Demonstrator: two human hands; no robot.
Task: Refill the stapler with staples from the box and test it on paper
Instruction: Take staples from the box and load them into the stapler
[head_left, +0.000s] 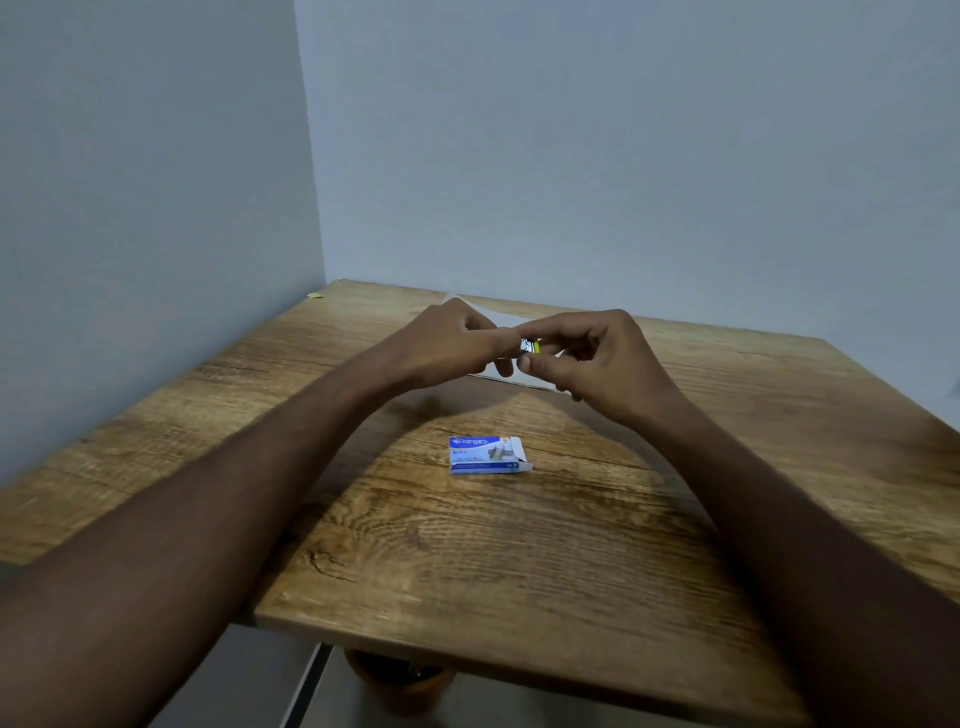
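Note:
Both hands meet above the middle of the wooden table (519, 545). My left hand (447, 345) and my right hand (597, 358) pinch a small stapler (529, 346) between their fingertips; only a bit of silver metal and a yellow-green part shows, the rest is hidden by fingers. A blue and white staple box (485, 455) lies flat on the table nearer to me, its right end flap open. A white sheet of paper (511, 317) lies on the table under and behind the hands, mostly covered by them.
Grey walls close the table in at the left and the back. The table's near edge runs across the bottom of the view, with a round dark object (395, 675) on the floor below it. A small yellow scrap (316, 295) sits at the far left corner.

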